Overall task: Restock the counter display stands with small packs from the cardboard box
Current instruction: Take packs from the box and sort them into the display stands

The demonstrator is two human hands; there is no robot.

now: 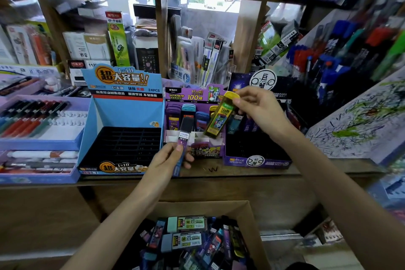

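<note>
My right hand (257, 109) pinches a yellow-capped pack (219, 116) by its top, tilted over the middle purple display stand (206, 153). Several upright packs (188, 116) stand in that stand's back row. My left hand (168, 160) grips a slim dark pack with a purple label (183, 138) in front of the same stand. The blue display stand (122, 129) to the left holds an empty black slotted tray. A dark purple stand (256, 155) sits on the right. The cardboard box (247, 206) below the counter is full of mixed small packs (188, 239).
A purple tray of pens (41, 120) fills the counter's left end. Shelves of boxed stationery (92, 46) rise behind the stands. Pen racks (328, 59) and a scribbled test pad (361, 125) stand at the right. The wooden counter edge (219, 175) runs in front.
</note>
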